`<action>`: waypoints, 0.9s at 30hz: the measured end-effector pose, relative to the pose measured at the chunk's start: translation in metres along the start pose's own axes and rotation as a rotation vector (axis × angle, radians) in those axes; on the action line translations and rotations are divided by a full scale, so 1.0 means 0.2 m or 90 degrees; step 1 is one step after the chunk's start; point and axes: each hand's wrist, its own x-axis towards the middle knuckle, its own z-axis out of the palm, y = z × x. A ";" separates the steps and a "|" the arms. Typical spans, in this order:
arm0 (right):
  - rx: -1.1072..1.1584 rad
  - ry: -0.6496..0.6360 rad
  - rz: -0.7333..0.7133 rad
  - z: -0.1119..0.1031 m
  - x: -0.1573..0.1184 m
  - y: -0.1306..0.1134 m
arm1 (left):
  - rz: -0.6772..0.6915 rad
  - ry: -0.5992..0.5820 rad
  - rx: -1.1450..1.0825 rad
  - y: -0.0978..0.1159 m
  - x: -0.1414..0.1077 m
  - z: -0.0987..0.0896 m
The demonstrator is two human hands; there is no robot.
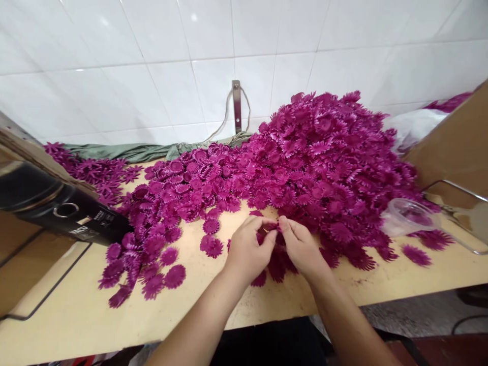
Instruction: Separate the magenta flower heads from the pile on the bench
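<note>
My left hand (252, 247) and my right hand (299, 245) meet over the front of the table, fingertips pinched together. Between them is a small magenta artificial flower piece, mostly covered by the fingers. Loose magenta flower heads (276, 264) lie right below and behind my hands. A tall heap of the same flower heads (324, 152) rises just past my right hand, and a lower spread (198, 183) runs off to the left. A few single flower heads (211, 245) rest on the table beside my left hand.
A black vacuum flask (87, 218) leans at left by a cardboard box (26, 274). Star-shaped magenta pieces (102, 175) lie behind it. At right are a clear plastic cup (412, 217), a metal wire frame (457, 244) and cardboard (453, 137). Green cloth (133, 151) lines the tiled wall.
</note>
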 end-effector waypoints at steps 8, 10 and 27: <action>-0.008 -0.070 -0.017 -0.03 -0.06 -0.02 | -0.201 0.124 -0.260 -0.02 0.16 -0.05; -0.061 -0.025 -0.017 -0.06 -0.07 0.00 | -0.193 0.182 -0.218 -0.05 0.19 -0.11; 0.106 -0.219 0.070 0.01 -0.14 -0.02 | -0.093 -0.073 0.524 -0.31 -0.15 -0.47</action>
